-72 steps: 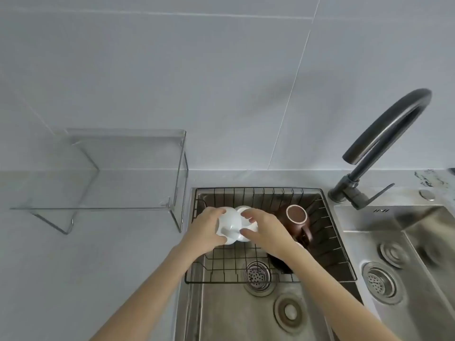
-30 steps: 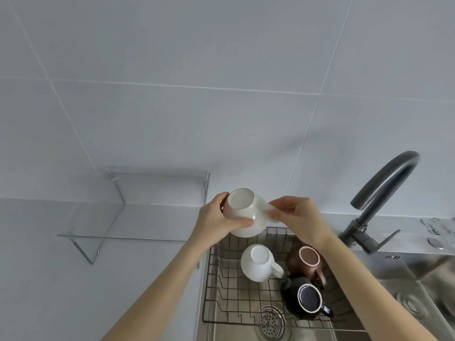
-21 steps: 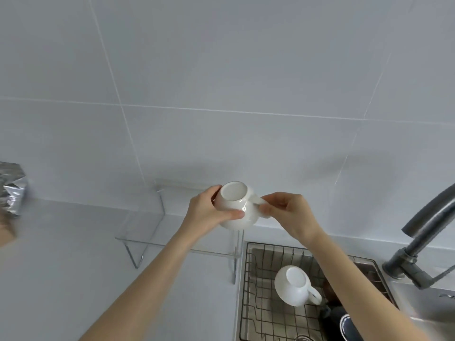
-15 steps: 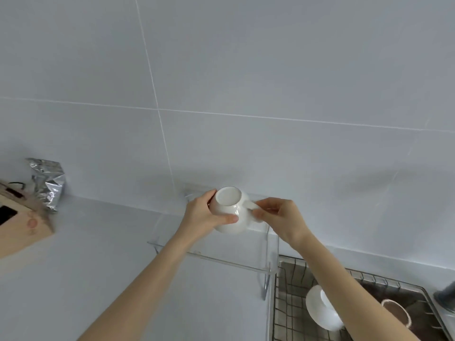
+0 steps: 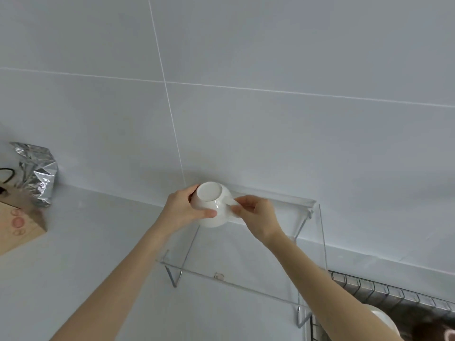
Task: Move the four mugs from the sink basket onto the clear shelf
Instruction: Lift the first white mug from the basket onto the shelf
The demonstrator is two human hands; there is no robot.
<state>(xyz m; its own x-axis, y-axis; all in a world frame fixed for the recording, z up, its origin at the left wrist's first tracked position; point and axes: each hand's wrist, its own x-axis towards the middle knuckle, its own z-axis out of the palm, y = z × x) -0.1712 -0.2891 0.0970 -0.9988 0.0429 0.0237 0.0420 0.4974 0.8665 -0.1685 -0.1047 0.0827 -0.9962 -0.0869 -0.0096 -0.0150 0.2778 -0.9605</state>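
A white mug [image 5: 211, 205] is held upside down, its flat base facing up, just above the back left part of the clear shelf [image 5: 236, 286]. My left hand [image 5: 182, 210] wraps the mug's left side. My right hand [image 5: 256, 215] pinches its handle from the right. At the lower right, the wire sink basket [image 5: 384, 289] shows its rim, with part of a second white mug [image 5: 384, 318] and a brown mug [image 5: 443, 334] inside. No fourth mug is in view.
A crumpled silver foil bag [image 5: 37, 173] and a tan wooden board [image 5: 17, 225] sit on the grey counter at the far left. A tiled wall rises directly behind the shelf.
Both hands lifted the white mug out of the sink basket, carried it left over the clear shelf and turned it base up. The view swung left.
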